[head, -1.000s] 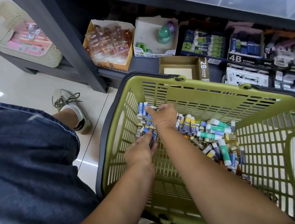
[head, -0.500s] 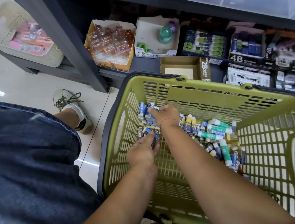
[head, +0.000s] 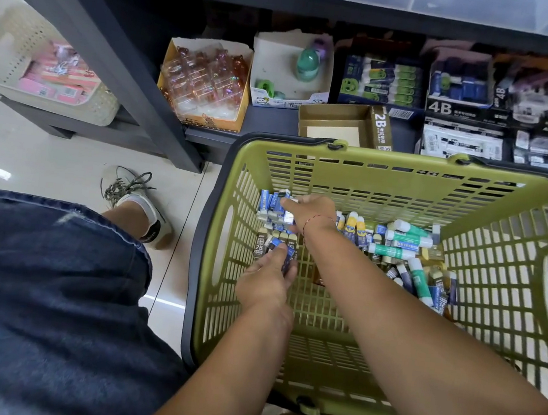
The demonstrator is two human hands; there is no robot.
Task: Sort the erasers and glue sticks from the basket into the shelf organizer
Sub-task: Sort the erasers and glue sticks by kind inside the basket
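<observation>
A green plastic basket (head: pixel 386 183) stands on the floor in front of the shelf. Blue-and-white erasers (head: pixel 271 207) lie in its far left corner, and glue sticks (head: pixel 408 239) with green and blue bodies are piled at the far right. My right hand (head: pixel 311 212) reaches across to the far left and pinches a blue-and-white eraser from the heap. My left hand (head: pixel 265 280) grips a bundle of erasers (head: pixel 282 244), some blue, some gold marked 2B. An empty brown 2B box (head: pixel 336 125) stands on the shelf just behind the basket.
The low dark shelf (head: pixel 269 122) holds open cartons: clear bear shapes (head: pixel 205 83), a white box with a green item (head: pixel 291 68), green-sleeved erasers (head: pixel 383 81), 4B eraser boxes (head: pixel 460 99). A dark post (head: pixel 118 60) and cream basket (head: pixel 45 65) stand left; my knee and shoe (head: pixel 138 206) are beside the basket.
My right hand has shifted slightly left over the eraser heap and closed on one eraser. My left hand stays low with its bundle, barely moved.
</observation>
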